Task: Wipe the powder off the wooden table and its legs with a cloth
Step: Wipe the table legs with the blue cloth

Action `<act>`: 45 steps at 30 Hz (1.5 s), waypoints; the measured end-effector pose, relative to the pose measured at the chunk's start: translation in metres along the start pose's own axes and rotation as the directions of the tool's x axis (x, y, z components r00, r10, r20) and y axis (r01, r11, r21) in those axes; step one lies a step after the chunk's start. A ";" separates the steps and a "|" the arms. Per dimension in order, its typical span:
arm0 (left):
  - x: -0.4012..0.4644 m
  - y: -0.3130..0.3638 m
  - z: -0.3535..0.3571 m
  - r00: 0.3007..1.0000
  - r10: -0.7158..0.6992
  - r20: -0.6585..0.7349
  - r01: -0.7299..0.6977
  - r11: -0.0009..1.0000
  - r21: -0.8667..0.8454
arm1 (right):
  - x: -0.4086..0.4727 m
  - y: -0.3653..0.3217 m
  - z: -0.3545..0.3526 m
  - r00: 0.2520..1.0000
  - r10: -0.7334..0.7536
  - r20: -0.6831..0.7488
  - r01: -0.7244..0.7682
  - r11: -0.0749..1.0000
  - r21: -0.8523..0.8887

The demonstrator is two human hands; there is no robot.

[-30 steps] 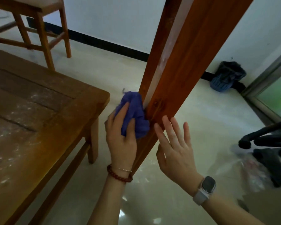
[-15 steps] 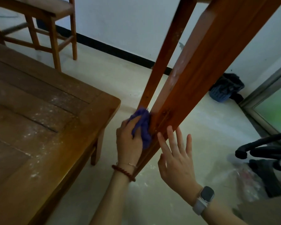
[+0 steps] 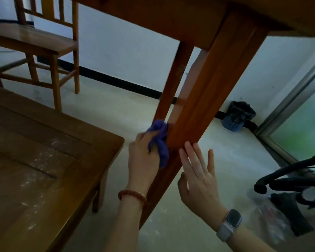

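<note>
Purple crumpled cloth | left hand fingers clamped, on leg | right hand fingers straight, apart

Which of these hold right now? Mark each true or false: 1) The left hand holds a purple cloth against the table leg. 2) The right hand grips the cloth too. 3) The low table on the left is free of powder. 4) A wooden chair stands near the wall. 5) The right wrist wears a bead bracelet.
1) True: the left hand holds the purple cloth against the table leg.
2) False: the right hand is open, its fingertips touching the leg, and holds nothing.
3) False: white powder speckles the low table.
4) True: the wooden chair stands near the wall.
5) False: the right wrist wears a watch; the bead bracelet is on the left.
</note>
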State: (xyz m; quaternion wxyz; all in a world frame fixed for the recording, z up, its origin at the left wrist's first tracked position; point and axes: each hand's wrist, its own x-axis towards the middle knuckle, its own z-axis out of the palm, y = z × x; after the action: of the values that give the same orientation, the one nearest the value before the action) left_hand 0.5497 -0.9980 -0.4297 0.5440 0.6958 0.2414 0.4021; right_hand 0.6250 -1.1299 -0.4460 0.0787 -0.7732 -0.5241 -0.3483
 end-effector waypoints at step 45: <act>-0.161 -0.228 0.030 0.520 -0.827 0.215 0.823 0.552 0.133 | -0.166 -0.009 0.115 0.550 -0.287 0.785 -0.526 0.610 0.592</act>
State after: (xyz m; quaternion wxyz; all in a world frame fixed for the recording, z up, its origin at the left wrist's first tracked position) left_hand 0.5074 -1.0728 -0.6966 0.6901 0.5473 0.4735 0.0031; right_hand 0.6349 -1.1956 -0.6367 0.1780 -0.7619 -0.5288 0.3290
